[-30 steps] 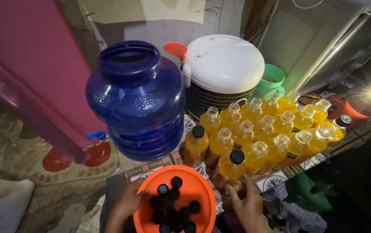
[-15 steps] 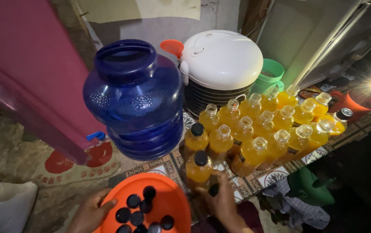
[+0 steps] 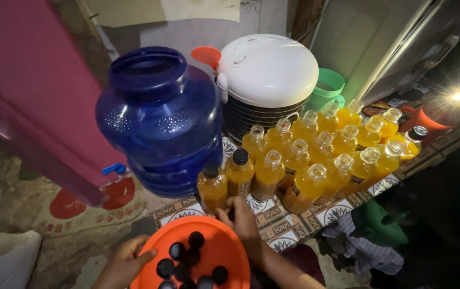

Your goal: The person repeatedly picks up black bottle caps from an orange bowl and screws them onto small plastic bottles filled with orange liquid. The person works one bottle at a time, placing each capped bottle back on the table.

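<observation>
My left hand (image 3: pixel 125 262) grips the rim of an orange bowl (image 3: pixel 224 249) that holds several black bottle caps (image 3: pixel 187 254). My right hand (image 3: pixel 245 223) reaches over the bowl. Its fingers touch the bases of two black-capped bottles of orange liquid (image 3: pixel 213 188) (image 3: pixel 239 172). Whether it grips one is hidden. Behind them stand several uncapped bottles of the same liquid (image 3: pixel 321 155) on a patterned mat (image 3: pixel 273 220).
A big blue water jug (image 3: pixel 157 123) stands left of the bottles, touching them. A white-lidded round appliance (image 3: pixel 267 69) and a green bucket (image 3: pixel 329 85) sit behind. A pink panel (image 3: pixel 21 91) slopes at left. Cloths (image 3: pixel 382 223) lie at right, near a bright light (image 3: pixel 459 95).
A third bottle... no: a second capped bottle now stands beside the jug; my right hand, which carried it, has dropped to its base. The bowl has shifted right.
</observation>
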